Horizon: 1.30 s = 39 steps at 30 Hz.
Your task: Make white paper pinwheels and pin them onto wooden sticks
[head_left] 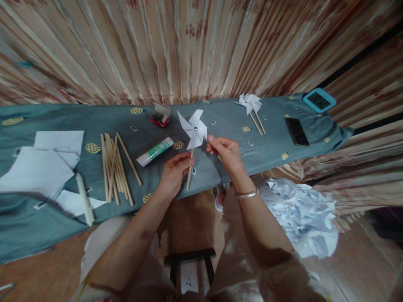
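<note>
Holding occupied one hand for certain: the left hand (174, 171) was clamped on the wooden stick (188, 178) of one white pinwheel (195, 133), located at the centre of the frame above the tabletop (226, 115). One round pin head (195, 128) was seated at the pinwheel's middle. The right hand (225, 149), fingertips drawn together, was at the blade edge on the right; whether paper was pinched between them could not be determined. One bracelet (247, 194) encircled the right wrist.

Tabletop inventory:

- Upper right: two pinwheels on sticks (251, 105), heads overlapping; one phone (297, 131); one blue-framed device (319, 100).
- Upper centre: one open red box (160, 119) containing small dark items, count not discernible.
- Centre left: one glue stick (155, 151), lying diagonally.
- Left: one group of loose sticks (116, 172), overlapping, exact count not readable, with one stick angled outward at its right.
- Far left: several white paper sheets (37, 167), overlapping; one white pen-like tool (83, 197).

Below the tabletop, lower right, one bag of paper scraps (302, 214) was positioned.
</note>
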Each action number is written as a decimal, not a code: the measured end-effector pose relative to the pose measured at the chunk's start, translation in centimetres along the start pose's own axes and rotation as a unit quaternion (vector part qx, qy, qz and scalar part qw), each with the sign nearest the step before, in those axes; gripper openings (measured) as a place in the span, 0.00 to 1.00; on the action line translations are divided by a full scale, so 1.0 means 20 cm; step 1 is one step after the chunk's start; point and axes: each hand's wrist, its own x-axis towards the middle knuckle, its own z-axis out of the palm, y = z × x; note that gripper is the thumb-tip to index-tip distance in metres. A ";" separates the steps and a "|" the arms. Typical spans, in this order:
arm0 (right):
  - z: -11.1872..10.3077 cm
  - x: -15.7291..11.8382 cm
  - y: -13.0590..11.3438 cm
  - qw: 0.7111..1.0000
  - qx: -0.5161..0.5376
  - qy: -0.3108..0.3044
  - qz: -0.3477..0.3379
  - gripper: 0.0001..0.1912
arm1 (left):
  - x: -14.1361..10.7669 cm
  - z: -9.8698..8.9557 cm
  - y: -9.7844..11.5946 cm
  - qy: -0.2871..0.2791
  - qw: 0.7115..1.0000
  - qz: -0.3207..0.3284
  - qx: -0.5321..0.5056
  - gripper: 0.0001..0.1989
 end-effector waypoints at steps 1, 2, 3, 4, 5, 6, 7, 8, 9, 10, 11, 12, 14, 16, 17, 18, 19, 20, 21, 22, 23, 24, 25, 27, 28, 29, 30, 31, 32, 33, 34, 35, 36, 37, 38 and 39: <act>-0.02 0.01 0.00 1.000 0.004 0.017 -0.011 0.26 | 0.00 0.00 0.00 -0.002 1.000 0.000 0.000 0.18; -0.04 0.02 0.00 0.999 0.007 0.034 -0.023 0.25 | 0.00 0.00 0.00 -0.006 1.000 0.000 0.002 0.18; -0.06 0.03 0.00 0.998 0.008 0.051 -0.035 0.25 | 0.00 0.00 0.00 -0.009 1.000 -0.001 0.004 0.18; -0.08 0.04 0.00 0.997 0.007 0.067 -0.046 0.24 | -0.01 0.00 0.01 -0.013 1.000 -0.002 0.007 0.18; -0.10 0.05 0.01 0.995 0.005 0.082 -0.055 0.24 | -0.01 0.00 0.01 -0.015 1.000 -0.004 0.009 0.18; -0.11 0.06 0.01 0.993 0.002 0.097 -0.061 0.23 | -0.01 0.00 0.01 -0.018 1.000 -0.006 0.012 0.18; -0.12 0.06 0.02 0.992 0.000 0.109 -0.065 0.22 | -0.01 0.00 0.01 -0.020 1.000 -0.008 0.014 0.18; -0.12 0.07 0.02 0.991 0.001 0.119 -0.067 0.21 | -0.02 0.00 0.01 -0.023 1.000 -0.011 0.015 0.18; -0.13 0.08 0.03 0.990 0.004 0.125 -0.068 0.20 | -0.02 0.01 0.00 -0.026 0.999 -0.013 0.016 0.18; -0.13 0.08 0.03 0.990 0.009 0.127 -0.068 0.19 | -0.02 0.01 0.00 -0.029 0.999 -0.016 0.017 0.18; -0.12 0.09 0.03 0.990 0.016 0.126 -0.065 0.19 | -0.02 0.01 0.00 -0.033 0.999 -0.019 0.017 0.17; -0.12 0.09 0.03 0.990 0.025 0.122 -0.061 0.19 | -0.02 0.01 0.00 -0.035 0.999 -0.022 0.018 0.17; -0.11 0.09 0.03 0.992 0.048 0.108 -0.047 0.19 | -0.02 0.01 -0.01 -0.039 0.999 -0.027 0.019 0.18; -0.10 0.09 0.03 0.992 0.075 0.091 -0.033 0.19 | -0.02 0.01 -0.02 -0.041 0.999 -0.029 0.021 0.18; -0.10 0.09 0.03 0.992 0.088 0.083 -0.028 0.20 | -0.02 0.01 -0.02 -0.043 0.998 -0.030 0.022 0.19; -0.09 0.09 0.03 0.992 0.098 0.076 -0.025 0.21 | -0.02 0.01 -0.02 -0.045 0.998 -0.032 0.023 0.19; -0.09 0.09 0.03 0.991 0.106 0.073 -0.023 0.21 | -0.02 0.01 -0.02 -0.047 0.998 -0.032 0.024 0.19; -0.09 0.10 0.03 0.991 0.112 0.072 -0.022 0.22 | -0.02 0.01 -0.02 -0.049 0.998 -0.032 0.024 0.20; -0.08 0.10 0.04 0.990 0.116 0.072 -0.022 0.21 | -0.02 0.01 -0.02 -0.050 0.998 -0.031 0.024 0.20; -0.08 0.10 0.04 0.990 0.120 0.074 -0.020 0.20 | -0.02 0.01 -0.02 -0.050 0.998 -0.031 0.024 0.20; -0.08 0.10 0.04 0.989 0.122 0.077 -0.019 0.19 | -0.01 0.01 -0.02 -0.049 0.998 -0.031 0.024 0.20; -0.08 0.10 0.05 0.989 0.124 0.079 -0.017 0.18 | -0.01 0.01 -0.02 -0.047 0.998 -0.031 0.024 0.20; -0.08 0.10 0.05 0.989 0.125 0.080 -0.017 0.18 | -0.01 0.01 -0.02 -0.046 0.998 -0.031 0.024 0.20; -0.08 0.10 0.06 0.989 0.125 0.081 -0.016 0.17 | -0.01 0.01 -0.02 -0.042 0.998 -0.032 0.022 0.20; -0.08 0.10 0.05 0.989 0.124 0.079 -0.015 0.17 | -0.01 0.01 -0.02 -0.040 0.998 -0.032 0.020 0.20; -0.08 0.09 0.05 0.989 0.125 0.077 -0.014 0.18 | -0.01 0.01 -0.02 -0.038 0.999 -0.032 0.018 0.20; -0.08 0.09 0.05 0.989 0.126 0.074 -0.012 0.18 | -0.01 0.01 -0.02 -0.037 0.999 -0.030 0.017 0.20; -0.07 0.09 0.05 0.989 0.127 0.071 -0.009 0.18 | -0.01 0.01 -0.02 -0.036 0.999 -0.028 0.016 0.20; -0.07 0.08 0.04 0.989 0.128 0.069 -0.005 0.19 | -0.01 0.01 -0.02 -0.035 0.999 -0.026 0.015 0.19; -0.07 0.08 0.03 0.989 0.129 0.068 -0.001 0.19 | -0.01 0.01 -0.02 -0.035 0.999 -0.023 0.014 0.19; -0.07 0.08 0.03 0.989 0.128 0.067 0.004 0.19 | -0.01 0.01 -0.02 -0.035 0.999 -0.022 0.013 0.19; -0.06 0.07 0.02 0.990 0.127 0.065 0.010 0.18 | -0.01 0.01 -0.02 -0.034 0.999 -0.022 0.011 0.19; -0.06 0.07 0.02 0.990 0.128 0.063 0.016 0.18 | -0.01 0.01 -0.02 -0.033 0.999 -0.022 0.010 0.19; -0.06 0.07 0.01 0.990 0.129 0.060 0.023 0.19 | -0.01 0.01 -0.02 -0.033 0.999 -0.023 0.009 0.19; -0.06 0.06 0.01 0.990 0.130 0.056 0.031 0.19 | -0.01 0.01 -0.02 -0.033 0.999 -0.023 0.009 0.19; -0.06 0.06 0.01 0.989 0.132 0.052 0.038 0.19 | -0.01 0.01 -0.02 -0.032 0.999 -0.023 0.008 0.19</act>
